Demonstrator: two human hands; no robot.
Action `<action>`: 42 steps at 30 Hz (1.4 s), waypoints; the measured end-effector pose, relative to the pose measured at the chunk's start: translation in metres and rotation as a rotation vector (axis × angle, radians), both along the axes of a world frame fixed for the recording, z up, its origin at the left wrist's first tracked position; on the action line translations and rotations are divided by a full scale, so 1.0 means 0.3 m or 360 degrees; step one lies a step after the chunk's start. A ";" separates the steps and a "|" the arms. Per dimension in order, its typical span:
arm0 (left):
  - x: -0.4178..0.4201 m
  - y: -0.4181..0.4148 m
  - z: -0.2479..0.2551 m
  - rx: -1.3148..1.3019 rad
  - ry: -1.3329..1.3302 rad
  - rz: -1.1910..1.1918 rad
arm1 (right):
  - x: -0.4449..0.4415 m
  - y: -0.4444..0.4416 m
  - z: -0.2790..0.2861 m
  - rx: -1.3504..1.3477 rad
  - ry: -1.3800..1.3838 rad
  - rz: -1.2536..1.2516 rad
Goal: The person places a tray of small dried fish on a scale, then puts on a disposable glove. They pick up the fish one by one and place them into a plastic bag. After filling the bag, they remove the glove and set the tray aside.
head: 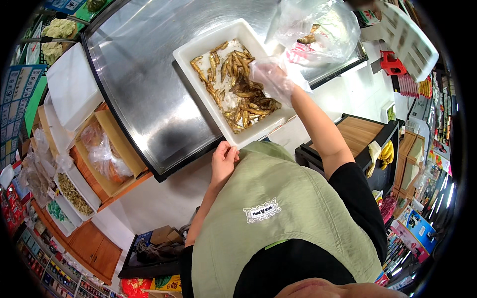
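Note:
A white plastic tray (233, 139) of small brown dried fish (238, 67) stands at the metal counter's front edge, its near corner against my apron. My left hand (223, 159) grips that corner between thumb and fingers. Inside a loose, clear plastic glove, my right hand (274, 78) hangs over the tray's right side, close to the fish. The crumpled glove blurs its fingers, so I cannot tell whether they hold anything. Beyond it, a clear plastic bag (335, 22) lies open on the counter with a few fish (307, 39) in it.
A stainless steel counter (149, 74) with a dark raised rim spreads ahead. On the left are a cardboard box (138, 160) of bagged goods and a white tray of tiny dried fish (74, 193). A wood-topped stand (354, 134) with bananas (387, 154) is at right, below a white slotted crate (410, 41).

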State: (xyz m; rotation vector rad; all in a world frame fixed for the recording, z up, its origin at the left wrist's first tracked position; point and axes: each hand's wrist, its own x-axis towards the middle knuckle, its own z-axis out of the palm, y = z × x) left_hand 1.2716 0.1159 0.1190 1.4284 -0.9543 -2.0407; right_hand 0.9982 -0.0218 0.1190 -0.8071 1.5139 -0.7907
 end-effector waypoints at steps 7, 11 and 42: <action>0.005 -0.002 -0.004 0.0000 -0.0010 -0.0041 | -0.081 0.013 0.113 -0.0022 0.0284 0.0366; 0.004 -0.001 -0.008 -0.0007 -0.0004 -0.0024 | -0.060 0.047 0.217 0.0314 -0.0449 -0.0119; 0.042 0.058 -0.127 -0.0634 0.0070 -0.0168 | -0.041 -0.157 -0.044 -0.1085 0.0989 0.0699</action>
